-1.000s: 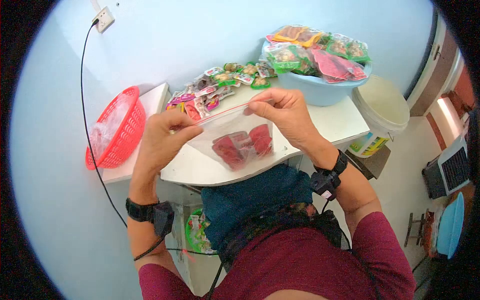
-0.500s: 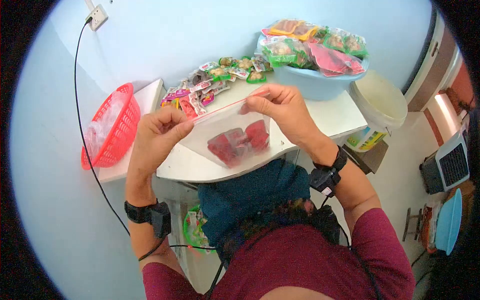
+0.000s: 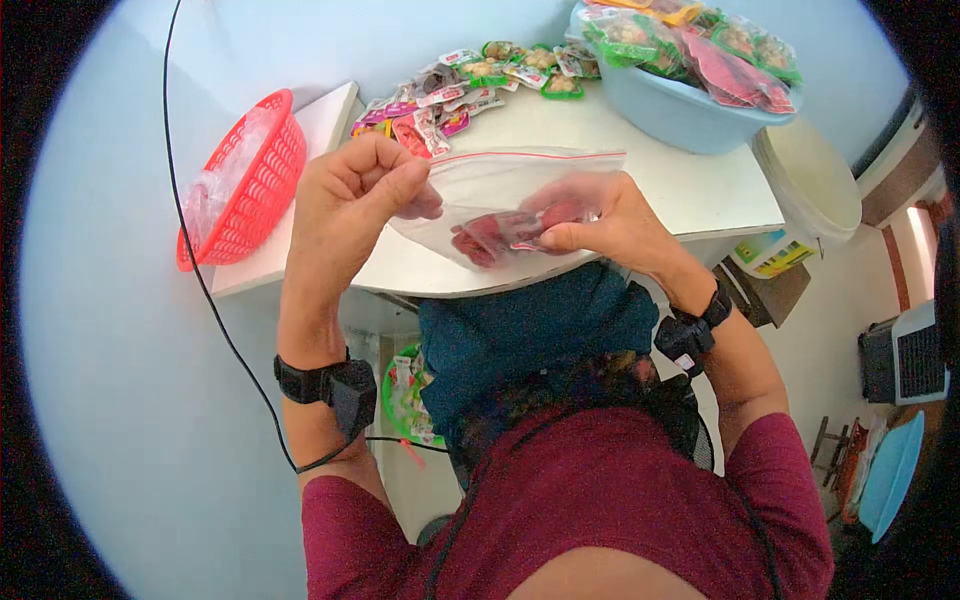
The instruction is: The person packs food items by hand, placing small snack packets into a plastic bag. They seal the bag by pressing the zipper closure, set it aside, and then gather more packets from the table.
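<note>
A clear zip bag with a red strip along its top hangs over the front of the white table, with dark red packets in its lower part. My left hand pinches the bag's upper left corner. My right hand grips the bag's right side, thumb in front and fingers behind the film, beside the packets. Small colourful snack packets lie in a pile behind the bag.
A red basket with clear bags stands at the left. At the back right of the white table is a blue basin heaped with packets. A white bucket stands to its right. A green basket sits below.
My right hand has moved from the bag's top edge down to its right side, by the packets. My left hand stays at the upper left corner. The whole view has shifted.
</note>
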Tool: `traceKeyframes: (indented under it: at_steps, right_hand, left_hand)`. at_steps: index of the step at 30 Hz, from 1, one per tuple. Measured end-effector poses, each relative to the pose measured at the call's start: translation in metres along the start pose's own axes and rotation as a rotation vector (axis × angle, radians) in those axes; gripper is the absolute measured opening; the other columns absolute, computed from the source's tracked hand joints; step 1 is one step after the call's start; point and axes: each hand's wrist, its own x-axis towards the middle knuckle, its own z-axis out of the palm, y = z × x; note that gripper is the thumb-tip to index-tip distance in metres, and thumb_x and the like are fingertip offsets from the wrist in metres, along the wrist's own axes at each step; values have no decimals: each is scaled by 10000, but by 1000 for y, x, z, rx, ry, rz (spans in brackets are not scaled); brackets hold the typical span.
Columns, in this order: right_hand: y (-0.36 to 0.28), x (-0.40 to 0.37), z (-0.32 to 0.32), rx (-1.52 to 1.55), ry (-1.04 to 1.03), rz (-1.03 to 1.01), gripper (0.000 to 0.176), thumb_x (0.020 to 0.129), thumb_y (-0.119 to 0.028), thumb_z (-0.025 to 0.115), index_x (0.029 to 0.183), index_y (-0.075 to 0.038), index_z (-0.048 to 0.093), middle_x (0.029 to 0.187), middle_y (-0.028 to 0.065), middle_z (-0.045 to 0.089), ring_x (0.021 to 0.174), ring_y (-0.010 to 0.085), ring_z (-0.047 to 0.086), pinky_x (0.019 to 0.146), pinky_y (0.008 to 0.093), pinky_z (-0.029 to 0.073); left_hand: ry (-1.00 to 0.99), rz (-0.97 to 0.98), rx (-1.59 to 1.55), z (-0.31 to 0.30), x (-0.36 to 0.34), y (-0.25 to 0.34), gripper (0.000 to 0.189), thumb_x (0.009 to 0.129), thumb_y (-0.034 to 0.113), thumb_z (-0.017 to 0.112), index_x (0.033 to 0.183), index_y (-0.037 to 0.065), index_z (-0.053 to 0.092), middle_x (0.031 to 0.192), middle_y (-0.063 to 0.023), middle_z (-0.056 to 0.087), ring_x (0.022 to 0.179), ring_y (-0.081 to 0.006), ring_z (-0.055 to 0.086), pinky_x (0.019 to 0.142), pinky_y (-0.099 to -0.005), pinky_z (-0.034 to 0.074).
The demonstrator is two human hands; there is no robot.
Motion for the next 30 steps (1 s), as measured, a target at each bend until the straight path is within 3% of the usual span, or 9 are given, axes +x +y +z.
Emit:
traceKeyframes:
  at_steps: [9, 13, 17, 20, 22, 24, 26, 29, 30]
  right_hand:
    - [12, -5, 3, 70, -42, -94, 200, 768, -69, 743, 957, -10, 717, 873, 46, 712, 803, 92, 623, 758, 254, 503]
    - [14, -11, 4, 77, -15, -54, 200, 759, -73, 751, 948, -16, 719, 839, 29, 703, 775, 87, 617, 740, 257, 502]
    - [16, -14, 4, 151, 25, -20, 254, 721, -82, 778, 963, -34, 714, 847, 16, 695, 758, 89, 610, 738, 259, 493]
    - [21, -19, -3, -80, 120, -87, 473, 658, -95, 811, 1101, -46, 653, 1040, 65, 675, 927, 144, 617, 844, 299, 488]
    - [10, -22, -1, -223, 338, -220, 615, 622, -111, 823, 1186, -48, 586, 1182, 99, 612, 1100, 205, 561, 948, 341, 447]
    - [6, -22, -3, -353, 370, -312, 726, 594, -121, 832, 1251, -55, 530, 1288, 125, 553, 1237, 255, 487, 1032, 375, 398]
    - [6, -19, -9, -457, 223, -363, 803, 576, -126, 837, 1295, -67, 487, 1359, 143, 498, 1340, 294, 395, 1096, 401, 340]
    - [20, -16, -9, -494, 77, -276, 733, 583, -125, 854, 1248, -57, 553, 1343, 127, 534, 1353, 286, 390, 1114, 394, 302]
    - [34, -14, -9, -434, 50, -243, 710, 586, -106, 852, 1235, -71, 564, 1343, 120, 537, 1326, 273, 428, 1094, 388, 336]
  left_hand:
    - [-43, -130, -177, -1, 18, -27, 159, 896, 180, 644, 811, 47, 624, 635, -20, 617, 532, -90, 579, 519, -212, 462]
    - [-75, -238, -286, 0, 32, -76, 157, 858, 191, 685, 762, 75, 640, 605, 4, 600, 469, -70, 530, 458, -194, 400]
    - [-63, -444, -412, 17, 28, -113, 112, 802, 168, 711, 776, 66, 672, 670, 8, 629, 544, -61, 535, 517, -207, 400]
    - [-121, -523, -455, 25, 22, -128, 110, 789, 150, 713, 789, 44, 682, 718, -3, 651, 605, -69, 557, 558, -210, 413]
    - [-129, -544, -462, 32, 17, -125, 125, 784, 159, 720, 781, 43, 672, 701, -5, 644, 595, -77, 558, 544, -214, 412]
    - [-181, -541, -441, 32, 17, -136, 136, 814, 189, 708, 791, 64, 658, 699, -9, 643, 558, -80, 558, 524, -224, 442]
    - [-204, -556, -420, 33, 17, -140, 143, 818, 202, 706, 788, 72, 655, 682, -10, 637, 529, -79, 546, 489, -227, 430]
    - [-172, -567, -409, 34, 15, -136, 145, 799, 203, 711, 773, 70, 660, 644, -6, 623, 501, -74, 516, 436, -223, 375]
    - [-162, -550, -409, 34, 13, -142, 148, 802, 208, 709, 772, 73, 658, 638, -5, 621, 494, -74, 511, 430, -222, 372]
